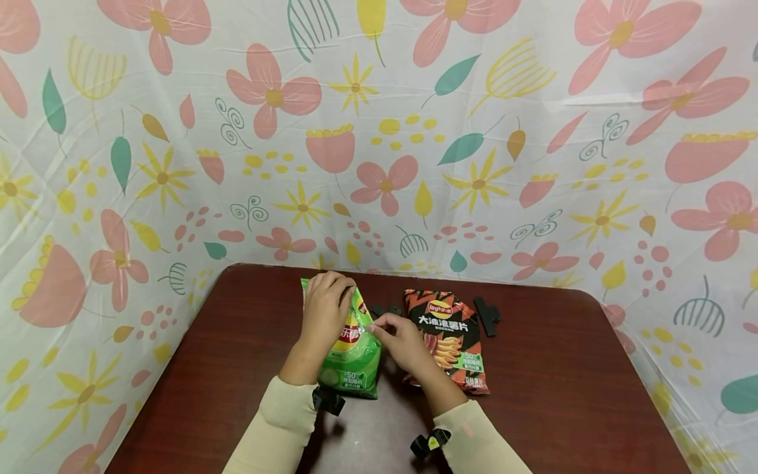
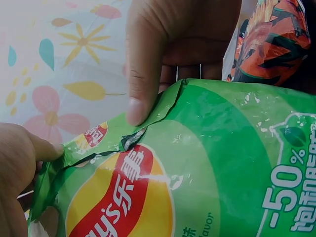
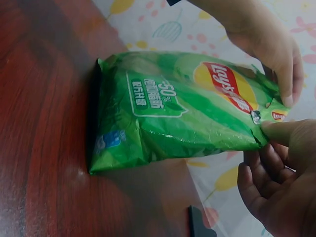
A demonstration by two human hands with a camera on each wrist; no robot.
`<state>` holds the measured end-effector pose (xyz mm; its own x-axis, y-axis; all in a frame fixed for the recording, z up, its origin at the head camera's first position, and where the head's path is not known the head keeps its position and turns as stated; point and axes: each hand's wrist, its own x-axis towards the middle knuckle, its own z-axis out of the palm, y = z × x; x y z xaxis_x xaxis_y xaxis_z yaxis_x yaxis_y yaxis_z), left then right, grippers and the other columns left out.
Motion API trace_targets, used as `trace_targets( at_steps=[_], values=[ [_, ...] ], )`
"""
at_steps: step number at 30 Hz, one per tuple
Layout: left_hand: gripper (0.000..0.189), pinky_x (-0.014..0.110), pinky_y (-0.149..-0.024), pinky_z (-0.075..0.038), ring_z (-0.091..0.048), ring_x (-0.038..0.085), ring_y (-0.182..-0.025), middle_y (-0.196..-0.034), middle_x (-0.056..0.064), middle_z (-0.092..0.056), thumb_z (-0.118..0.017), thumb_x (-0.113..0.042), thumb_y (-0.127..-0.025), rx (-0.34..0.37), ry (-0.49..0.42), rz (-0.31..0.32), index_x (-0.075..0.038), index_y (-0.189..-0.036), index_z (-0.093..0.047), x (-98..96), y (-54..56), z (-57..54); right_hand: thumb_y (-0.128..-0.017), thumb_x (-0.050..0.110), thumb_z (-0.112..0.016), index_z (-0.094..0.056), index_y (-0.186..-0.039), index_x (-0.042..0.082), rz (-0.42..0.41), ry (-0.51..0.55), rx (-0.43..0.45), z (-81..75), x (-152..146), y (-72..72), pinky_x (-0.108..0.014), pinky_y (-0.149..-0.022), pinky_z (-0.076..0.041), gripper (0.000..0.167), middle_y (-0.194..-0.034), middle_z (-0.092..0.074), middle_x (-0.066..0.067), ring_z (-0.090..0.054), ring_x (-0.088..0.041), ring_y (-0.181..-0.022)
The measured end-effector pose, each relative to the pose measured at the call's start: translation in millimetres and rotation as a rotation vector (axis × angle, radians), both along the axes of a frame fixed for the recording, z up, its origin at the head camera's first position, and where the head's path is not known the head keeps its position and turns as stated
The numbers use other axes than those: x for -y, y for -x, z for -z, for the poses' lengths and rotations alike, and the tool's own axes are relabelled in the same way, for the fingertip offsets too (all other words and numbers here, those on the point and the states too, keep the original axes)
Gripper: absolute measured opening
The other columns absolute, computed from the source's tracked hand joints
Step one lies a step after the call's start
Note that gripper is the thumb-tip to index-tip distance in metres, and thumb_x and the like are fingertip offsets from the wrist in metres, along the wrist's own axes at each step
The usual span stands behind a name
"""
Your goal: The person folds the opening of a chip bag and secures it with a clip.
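Note:
A green Lay's chip bag stands upright, its bottom on the table. My left hand grips its top edge at the left; in the left wrist view, that hand pinches the corner. My right hand pinches the top right edge between thumb and fingers, plain in the right wrist view, where the thumb lies on the front. Below the top strip of the green bag, the film is torn, and a silvery bit shows beside the right thumb. The bag's contents are hidden.
A red and black Lay's chip bag lies on the dark red wooden table, right of the green one. Beyond it is a black plastic piece, and another dark piece is partly hidden between the bags. A flower-printed cloth hangs behind the table.

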<state>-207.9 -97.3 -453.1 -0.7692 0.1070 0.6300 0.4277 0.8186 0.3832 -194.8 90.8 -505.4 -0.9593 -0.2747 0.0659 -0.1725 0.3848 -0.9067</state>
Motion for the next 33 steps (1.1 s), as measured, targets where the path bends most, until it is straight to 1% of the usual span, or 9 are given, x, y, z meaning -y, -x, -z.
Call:
trace_targets(
  at_steps=[4,10,12,18,24,27,33],
  values=[
    [0.009,0.05,-0.106,-0.043,-0.06,0.026,-0.103,-0.103,0.003,-0.067,-0.069,-0.016,-0.097,-0.005,0.004,-0.009,-0.012,-0.102,-0.076,1.7,-0.1,1.7,-0.098,0.032,-0.068,-0.073,-0.091,0.022,-0.011,-0.044,-0.004,3.1,-1.3,0.5,-0.026,-0.062,-0.046,0.012,-0.084,-0.068,0.002,-0.052,-0.011,-0.065],
    [0.009,0.05,-0.107,-0.042,-0.061,0.027,-0.104,-0.103,0.003,-0.068,-0.069,-0.016,-0.097,-0.002,-0.001,-0.014,-0.012,-0.101,-0.076,4.1,-0.8,2.7,-0.098,0.033,-0.067,-0.073,-0.092,0.024,-0.047,-0.08,-0.016,4.6,-4.5,-1.2,-0.028,-0.066,-0.047,0.012,-0.089,-0.07,0.004,-0.055,-0.012,-0.07],
    [0.009,0.05,-0.108,-0.042,-0.061,0.027,-0.104,-0.103,0.003,-0.068,-0.069,-0.016,-0.097,0.003,0.002,-0.01,-0.012,-0.102,-0.076,4.6,-1.3,3.2,-0.099,0.032,-0.067,-0.072,-0.093,0.023,-0.063,-0.082,-0.021,5.0,-6.1,-2.3,-0.029,-0.066,-0.047,0.013,-0.089,-0.069,0.002,-0.055,-0.012,-0.069],
    [0.011,0.05,-0.108,-0.041,-0.061,0.027,-0.103,-0.103,0.003,-0.067,-0.069,-0.016,-0.097,0.014,-0.012,-0.004,-0.01,-0.103,-0.076,5.4,-2.3,4.2,-0.099,0.029,-0.067,-0.072,-0.095,0.022,-0.073,-0.096,-0.031,5.4,-7.9,-4.3,-0.028,-0.065,-0.047,0.01,-0.087,-0.068,0.003,-0.054,-0.011,-0.069],
    [0.009,0.05,-0.108,-0.041,-0.061,0.026,-0.103,-0.102,0.003,-0.067,-0.07,-0.015,-0.096,0.0,-0.027,0.0,-0.011,-0.101,-0.076,4.6,-1.5,3.7,-0.099,0.025,-0.067,-0.071,-0.097,0.022,-0.074,-0.074,-0.022,4.1,-8.0,-5.1,-0.028,-0.063,-0.047,0.006,-0.084,-0.065,0.002,-0.055,-0.012,-0.067],
    [0.009,0.05,-0.108,-0.04,-0.061,0.027,-0.104,-0.103,0.003,-0.067,-0.07,-0.015,-0.096,0.003,-0.04,0.007,-0.01,-0.101,-0.076,4.7,-0.8,3.9,-0.099,0.025,-0.067,-0.07,-0.097,0.022,-0.076,-0.072,-0.031,4.3,-8.1,-4.5,-0.027,-0.062,-0.046,0.005,-0.083,-0.064,0.002,-0.053,-0.012,-0.066],
    [0.01,0.051,-0.108,-0.041,-0.061,0.027,-0.105,-0.103,0.004,-0.067,-0.07,-0.015,-0.096,0.032,-0.047,0.012,-0.01,-0.102,-0.077,5.3,-0.9,5.8,-0.099,0.029,-0.066,-0.069,-0.096,0.024,-0.09,-0.104,-0.048,6.6,-9.2,-3.2,-0.025,-0.06,-0.044,0.007,-0.082,-0.063,0.003,-0.051,-0.009,-0.063]
  ],
)
